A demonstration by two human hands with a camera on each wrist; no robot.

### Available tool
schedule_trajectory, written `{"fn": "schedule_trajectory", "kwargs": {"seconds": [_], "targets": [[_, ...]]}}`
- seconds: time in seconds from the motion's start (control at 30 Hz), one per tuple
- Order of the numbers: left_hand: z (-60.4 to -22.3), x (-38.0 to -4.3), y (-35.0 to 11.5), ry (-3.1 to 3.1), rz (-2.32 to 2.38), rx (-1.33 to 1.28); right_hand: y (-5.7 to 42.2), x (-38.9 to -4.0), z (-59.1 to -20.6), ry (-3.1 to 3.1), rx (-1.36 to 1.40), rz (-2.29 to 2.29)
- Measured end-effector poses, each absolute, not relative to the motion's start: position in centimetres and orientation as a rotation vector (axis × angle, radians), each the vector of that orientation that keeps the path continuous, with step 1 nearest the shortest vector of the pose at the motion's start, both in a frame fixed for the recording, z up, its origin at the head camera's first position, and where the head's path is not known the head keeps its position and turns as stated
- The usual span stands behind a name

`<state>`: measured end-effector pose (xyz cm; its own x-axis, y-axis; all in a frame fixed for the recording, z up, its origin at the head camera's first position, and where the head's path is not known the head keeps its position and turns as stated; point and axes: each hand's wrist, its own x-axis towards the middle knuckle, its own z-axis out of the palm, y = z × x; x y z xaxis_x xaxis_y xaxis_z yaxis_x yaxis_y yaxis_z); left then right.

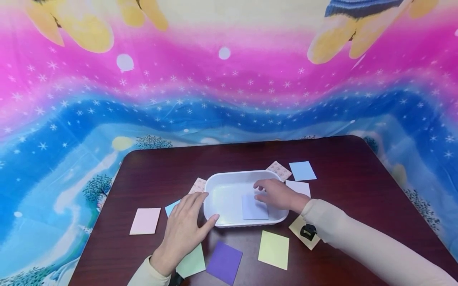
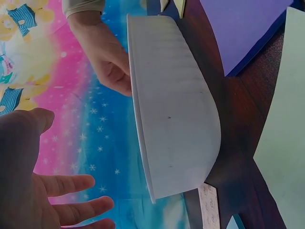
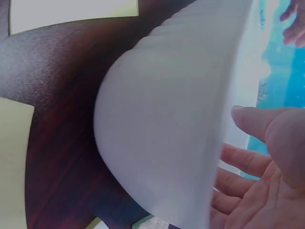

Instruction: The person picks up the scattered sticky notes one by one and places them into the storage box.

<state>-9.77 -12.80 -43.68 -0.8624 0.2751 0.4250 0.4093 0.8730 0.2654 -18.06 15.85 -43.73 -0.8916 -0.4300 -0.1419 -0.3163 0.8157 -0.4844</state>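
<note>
A white oblong plastic basin (image 1: pixel 225 198) stands on the table. Flat at the right of its floor lies a pale lavender sticky note pad (image 1: pixel 255 211). My right hand (image 1: pixel 277 193) reaches over the right rim, above that pad. In the right wrist view, its thumb and fingers stand apart, with nothing visible between them. Beside the left rim is my left hand (image 1: pixel 187 224), fingers extended and thumb spread. The left wrist view shows these fingers (image 2: pixel 74 186) apart and holding nothing; whether they touch the rim is unclear.
Around the basin lie more pads: pink (image 1: pixel 144 221), green (image 1: pixel 192 262), purple (image 1: pixel 224 262), yellow (image 1: pixel 273 250), light blue (image 1: pixel 302 171) and a patterned one (image 1: pixel 279 171). My right forearm partly covers a tan pad (image 1: pixel 298 228). A printed cloth (image 1: pixel 214 87) hangs behind the dark table (image 1: pixel 171 163).
</note>
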Motion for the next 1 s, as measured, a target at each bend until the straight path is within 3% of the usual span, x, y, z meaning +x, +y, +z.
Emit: {"fn": "schedule_trajectory", "kwargs": {"seconds": [1.0], "targets": [[-43.5,-9.3,-12.2,-2.664,-0.502,-0.531,19.6,-14.3,-39.8,2.968,-0.628,-0.859]]}}
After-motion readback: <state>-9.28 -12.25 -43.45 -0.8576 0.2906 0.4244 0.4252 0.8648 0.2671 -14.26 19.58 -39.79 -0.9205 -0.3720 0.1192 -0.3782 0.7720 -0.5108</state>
